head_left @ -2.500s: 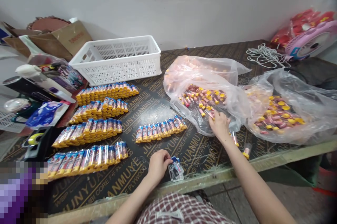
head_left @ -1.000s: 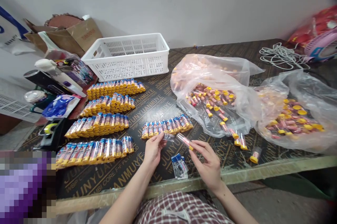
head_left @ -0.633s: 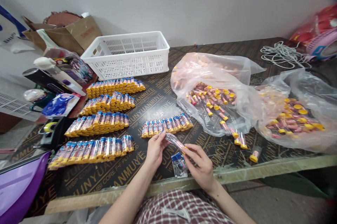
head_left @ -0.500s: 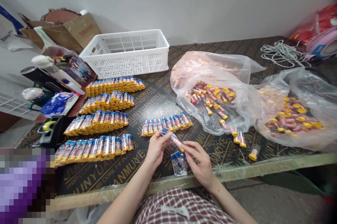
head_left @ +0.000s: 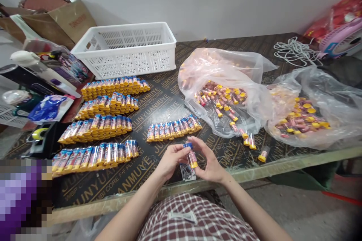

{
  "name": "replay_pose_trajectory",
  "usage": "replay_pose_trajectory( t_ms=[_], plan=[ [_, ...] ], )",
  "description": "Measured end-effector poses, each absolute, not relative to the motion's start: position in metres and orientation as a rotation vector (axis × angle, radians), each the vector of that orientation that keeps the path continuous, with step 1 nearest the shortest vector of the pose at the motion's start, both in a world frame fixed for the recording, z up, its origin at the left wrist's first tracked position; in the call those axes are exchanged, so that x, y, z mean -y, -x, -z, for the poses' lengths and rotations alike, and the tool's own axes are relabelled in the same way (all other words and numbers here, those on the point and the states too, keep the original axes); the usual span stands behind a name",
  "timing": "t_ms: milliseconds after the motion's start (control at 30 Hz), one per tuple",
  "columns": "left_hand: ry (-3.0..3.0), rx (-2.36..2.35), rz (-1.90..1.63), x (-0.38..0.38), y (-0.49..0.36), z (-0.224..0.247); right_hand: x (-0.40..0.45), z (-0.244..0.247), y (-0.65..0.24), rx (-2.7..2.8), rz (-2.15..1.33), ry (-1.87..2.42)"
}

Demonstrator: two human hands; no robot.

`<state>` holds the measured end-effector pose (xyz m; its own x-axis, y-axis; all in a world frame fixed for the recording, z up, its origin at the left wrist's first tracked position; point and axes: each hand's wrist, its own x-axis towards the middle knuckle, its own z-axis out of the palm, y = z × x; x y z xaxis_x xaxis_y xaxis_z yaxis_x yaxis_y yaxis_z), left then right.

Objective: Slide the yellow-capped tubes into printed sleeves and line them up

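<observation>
Blue on top, yellow-capped below, pink-printed between: the clear tube [head_left: 192, 158] tilts slightly between both hands! Left hand [head_left: 169, 162] pinches its upper end, fingertips closed; right hand [head_left: 211, 163] curves wide around it, grip unclear. Beyond, the nearer plastic bag [head_left: 210, 65] and right-hand plastic bag [head_left: 336, 99] bulge with yellow-capped tubes [head_left: 307, 116].

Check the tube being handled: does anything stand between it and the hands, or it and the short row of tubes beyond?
Nothing visible stands between the tube and the left hand, which pinches its blue end, or the right hand, curved around it. Toward the short row, only part of the right hand shows between.
</observation>
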<state>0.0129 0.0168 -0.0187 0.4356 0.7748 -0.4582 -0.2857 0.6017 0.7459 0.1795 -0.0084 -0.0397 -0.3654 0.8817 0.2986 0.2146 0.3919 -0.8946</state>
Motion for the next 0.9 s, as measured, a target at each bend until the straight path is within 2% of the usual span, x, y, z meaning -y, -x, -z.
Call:
replay_pose_trajectory(
  t_ms=[900],
  plan=[
    [-0.605,-0.896,-0.707,-0.0094,-0.0184,0.0164,0.0141,0.0420,-0.1785,1.741,-0.988,0.919]
  ],
)
